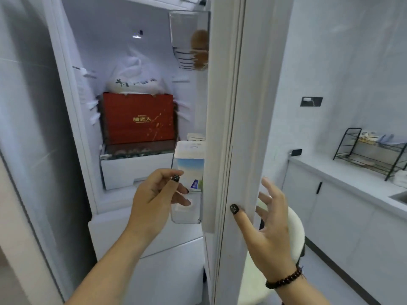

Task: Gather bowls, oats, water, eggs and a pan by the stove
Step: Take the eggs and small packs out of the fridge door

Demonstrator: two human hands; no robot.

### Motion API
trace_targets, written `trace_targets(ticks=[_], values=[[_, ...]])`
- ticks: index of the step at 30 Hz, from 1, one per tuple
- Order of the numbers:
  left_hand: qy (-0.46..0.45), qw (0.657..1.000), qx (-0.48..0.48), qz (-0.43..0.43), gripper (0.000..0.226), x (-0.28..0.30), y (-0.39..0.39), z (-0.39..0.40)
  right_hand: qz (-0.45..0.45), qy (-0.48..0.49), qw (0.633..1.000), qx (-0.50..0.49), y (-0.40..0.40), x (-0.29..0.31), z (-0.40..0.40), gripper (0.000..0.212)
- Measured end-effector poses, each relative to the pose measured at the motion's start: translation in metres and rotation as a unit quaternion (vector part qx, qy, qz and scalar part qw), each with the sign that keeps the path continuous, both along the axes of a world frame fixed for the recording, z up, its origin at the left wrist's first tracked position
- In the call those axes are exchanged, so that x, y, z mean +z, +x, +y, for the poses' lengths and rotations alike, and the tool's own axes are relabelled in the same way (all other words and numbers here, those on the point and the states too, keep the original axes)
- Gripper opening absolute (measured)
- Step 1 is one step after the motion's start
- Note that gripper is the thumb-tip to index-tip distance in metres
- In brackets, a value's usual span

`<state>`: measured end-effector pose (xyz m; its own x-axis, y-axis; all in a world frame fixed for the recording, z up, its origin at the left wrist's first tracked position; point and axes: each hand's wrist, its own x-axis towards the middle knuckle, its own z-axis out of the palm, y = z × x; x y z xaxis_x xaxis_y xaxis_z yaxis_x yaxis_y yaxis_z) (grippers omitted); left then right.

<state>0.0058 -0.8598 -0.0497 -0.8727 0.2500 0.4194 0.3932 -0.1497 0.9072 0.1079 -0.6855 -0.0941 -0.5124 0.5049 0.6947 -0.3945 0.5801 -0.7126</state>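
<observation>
The eggs (200, 48), brown and blurred, sit in the upper door bin (189, 40) of the open fridge door (231, 106), near its top edge. Lower on the same door, a white-lidded carton (189, 164) with a blue and white label stands in a clear bottom bin (187, 213).

The left hand (154, 194) hovers just in front of that carton, its grip released: fingers loosely curled, holding nothing. The right hand (268, 225) is at the door's outer edge, thumb laid on the front face and fingers spread behind it, a relaxed grip not clenched round anything. A dark bead bracelet (284, 280) circles the right wrist.

Inside the fridge, a red box (138, 117) with gold lettering stands above a white drawer (136, 168), with a white bag (134, 82) on top of it.

To the right, a pale desk (343, 172) carries a black wire rack (370, 150) near its back edge.
</observation>
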Motion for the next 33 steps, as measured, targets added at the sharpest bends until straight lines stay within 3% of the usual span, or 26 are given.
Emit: trace_targets(ticks=[3, 7, 10, 13, 16, 20, 26, 33], values=[[0.003, 1.0, -0.028, -0.001, 0.028, 0.008, 0.002, 0.019, 0.085, 0.034, 0.993, -0.072, 0.005, 0.015, 0.011, 0.073], [-0.006, 0.999, -0.046, 0.027, 0.027, 0.014, 0.003, 0.045, 0.164, 0.225, 0.94, -0.195, 0.008, 0.036, 0.016, 0.065], [-0.009, 0.999, -0.036, 0.034, 0.03, 0.011, -0.003, 0.058, 0.15, 0.339, 0.909, -0.187, 0.006, 0.034, 0.014, 0.051], [-0.019, 0.999, -0.042, 0.024, 0.028, 0.005, -0.012, 0.066, 0.066, 0.379, 0.914, -0.131, 0.0, 0.017, 0.014, 0.037], [-0.033, 0.997, -0.063, 0.022, 0.026, 0.004, -0.028, 0.071, -0.011, 0.398, 0.907, -0.136, -0.009, 0.005, 0.013, 0.032], [-0.032, 0.994, -0.101, 0.003, 0.026, 0.015, -0.054, 0.084, -0.116, 0.389, 0.886, -0.224, -0.021, 0.007, 0.024, 0.039], [-0.071, 0.982, -0.172, 0.032, 0.025, 0.022, -0.083, 0.101, -0.182, 0.349, 0.87, -0.297, -0.035, 0.023, 0.049, 0.016], [-0.095, 0.957, -0.265, 0.066, 0.024, 0.025, -0.099, 0.12, -0.267, 0.257, 0.876, -0.307, -0.033, 0.032, 0.065, 0.016]])
